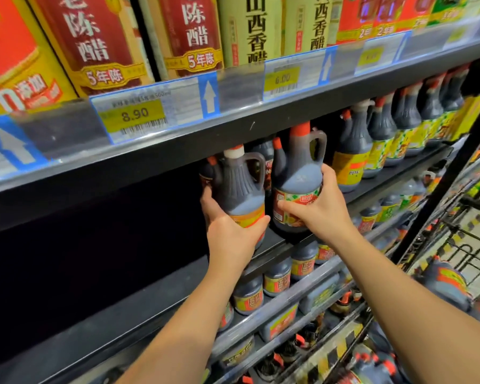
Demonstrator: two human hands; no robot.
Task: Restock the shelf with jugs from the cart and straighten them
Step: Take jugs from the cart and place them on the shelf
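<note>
**A:** What are the hands doing?

**B:** Both are grasping. The left hand (230,231) wraps the lower body of the white-cap jug (240,187), with the thumb lying across the label. The right hand (323,207) clasps the red-cap jug (298,178) just beside it, thumb on the label and fingers round the right flank.

**A:** Are the jugs on the shelf?

**B:** They're at the front edge of the shelf (161,284). The red-cap jug's base sits at the lip. The left hand hides the other base, so I can't tell if that one is down. Both handles point right, and more jugs (263,153) stand close behind.

**A:** How would you finish this step well?

**B:** I'd get both bases flat first. Then slide them straight back until they meet the jugs behind, rather than tipping them in. The caps sit near the price rail (233,106) above, so headroom looks tight. Turn the labels to face out and set the handles to match the row (383,134) on the right. The two bodies nearly touch, so I'd move them together to avoid a knock.

**A:** And after that?

**B:** The shelf runs on dark to the left of the white-cap jug. The cart (475,204) stands to the right with more stock (446,284) in it, so I'd judge there's restocking left to do.
</note>
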